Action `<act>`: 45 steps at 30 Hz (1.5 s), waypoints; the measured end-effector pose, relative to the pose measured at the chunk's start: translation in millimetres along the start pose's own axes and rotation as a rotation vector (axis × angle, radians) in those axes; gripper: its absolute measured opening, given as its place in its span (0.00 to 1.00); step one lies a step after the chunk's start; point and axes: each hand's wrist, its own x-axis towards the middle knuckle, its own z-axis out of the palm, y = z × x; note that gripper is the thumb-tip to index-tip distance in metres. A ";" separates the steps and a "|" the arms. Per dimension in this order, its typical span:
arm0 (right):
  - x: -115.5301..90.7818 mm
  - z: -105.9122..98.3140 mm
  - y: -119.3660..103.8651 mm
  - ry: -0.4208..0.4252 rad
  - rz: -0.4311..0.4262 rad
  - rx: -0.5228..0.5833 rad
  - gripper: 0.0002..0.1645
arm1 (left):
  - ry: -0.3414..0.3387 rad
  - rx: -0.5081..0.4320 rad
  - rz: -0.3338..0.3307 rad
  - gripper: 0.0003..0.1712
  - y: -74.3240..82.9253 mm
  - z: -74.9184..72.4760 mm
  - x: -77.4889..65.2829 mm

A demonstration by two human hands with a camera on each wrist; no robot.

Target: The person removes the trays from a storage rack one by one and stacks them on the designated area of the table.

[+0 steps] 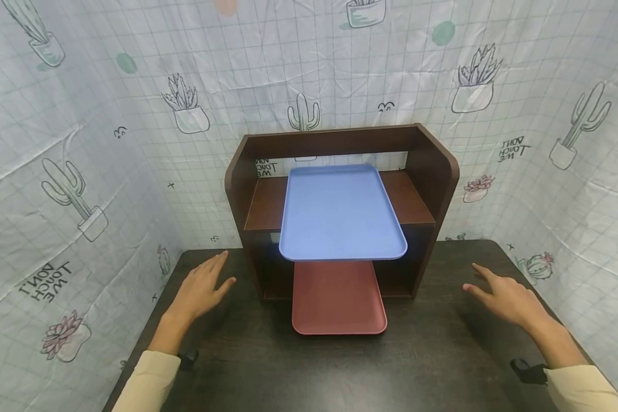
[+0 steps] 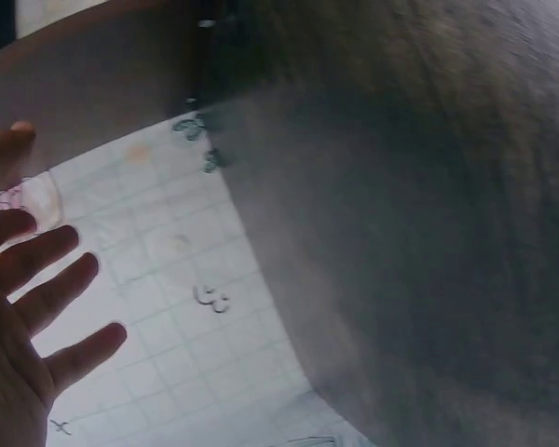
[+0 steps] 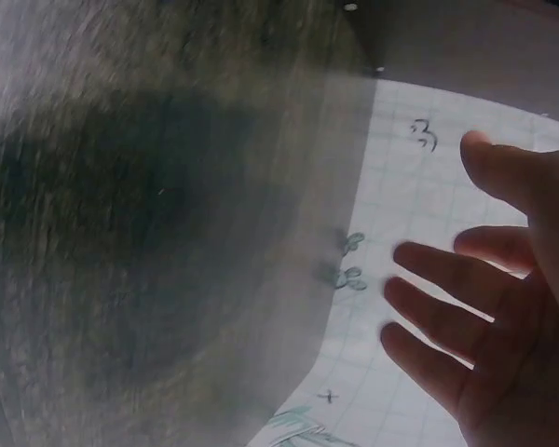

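Observation:
A blue tray lies on the upper shelf of a dark brown wooden shelf unit, its front edge jutting out past the shelf. Below it, a red tray sticks out from the lower level over the table. My left hand is held over the table left of the unit, fingers extended and thumb apart, holding nothing. On the other side my right hand hovers with spread fingers, also holding nothing. Both palms and fingers show in the wrist views, the left hand and the right hand.
The dark table extends in front of the unit. White fabric printed with a grid, cacti and potted plants stands behind and along both sides. Dark straps circle both wrists, by the light sleeves.

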 end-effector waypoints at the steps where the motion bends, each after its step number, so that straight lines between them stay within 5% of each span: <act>1: -0.1 -1.0 -2.3 0.014 -0.006 0.009 0.48 | 0.018 -0.001 0.008 0.40 1.6 -2.5 1.1; 11: -3.0 -3.7 -25.3 0.091 -0.056 0.168 0.16 | 0.183 -0.044 0.043 0.11 18.9 -25.5 11.3; 16: -10.1 -5.3 -43.2 0.053 -0.032 0.339 0.13 | 0.240 -0.112 0.019 0.03 25.4 -36.1 13.8; 24: -18.2 -4.2 -69.1 -0.004 -0.019 0.544 0.14 | 0.333 -0.240 0.029 0.04 34.2 -48.5 18.6; 34: -24.7 11.5 -90.3 -0.069 -0.021 0.687 0.17 | 0.387 -0.464 -0.045 0.10 51.6 -67.3 24.7; 45: -30.9 29.9 -110.5 -0.109 0.028 0.820 0.19 | 0.309 -0.636 -0.093 0.29 68.6 -77.6 34.8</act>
